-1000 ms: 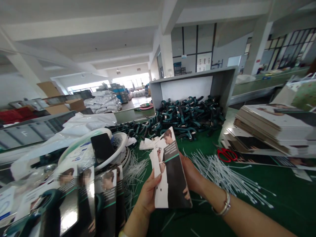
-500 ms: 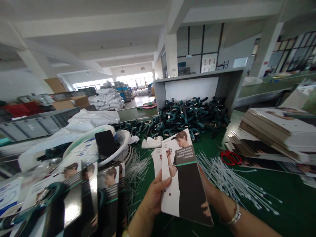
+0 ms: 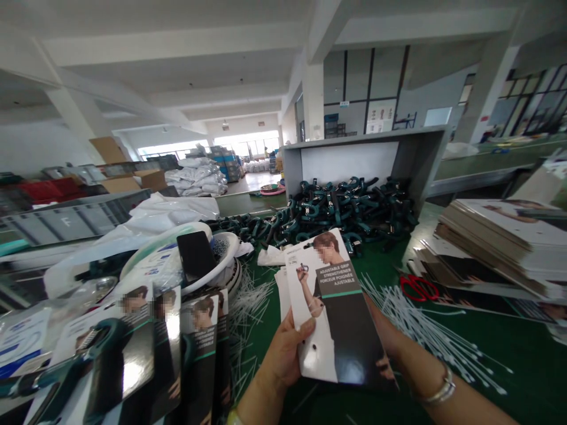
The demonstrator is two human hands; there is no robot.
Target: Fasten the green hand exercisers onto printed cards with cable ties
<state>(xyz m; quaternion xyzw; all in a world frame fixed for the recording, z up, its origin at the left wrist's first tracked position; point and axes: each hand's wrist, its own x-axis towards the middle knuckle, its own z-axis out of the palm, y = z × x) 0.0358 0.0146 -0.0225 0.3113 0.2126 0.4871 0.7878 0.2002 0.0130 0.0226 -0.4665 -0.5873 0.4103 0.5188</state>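
A printed backing card (image 3: pixel 349 330) for a grip strengthener stands tilted in front of me, white on the left and dark on the right, with punched holes. My left hand (image 3: pixel 286 354) is closed on its lower left edge, the thumb lying over the front. At the right edge, my right hand (image 3: pixel 386 332) holds the card from behind, and its fingers are hidden. Behind the card's left side, more cards (image 3: pixel 282 289) show partly. A spread of white cable ties (image 3: pixel 438 339) lies to the right, near red-handled scissors (image 3: pixel 419 288).
A heap of dark teal hand grips (image 3: pixel 332 206) fills a grey open box (image 3: pixel 432 171) and spills left. Stacked cards (image 3: pixel 491 236) stand at right. On the left are cards with grips attached (image 3: pixel 104 345), a black phone (image 3: pixel 194 255) and a white basket (image 3: pixel 230 251).
The card has turned slightly in my hands, and its lower right edge now lies further right. My right hand has shifted a little right. The whole view has moved slightly.
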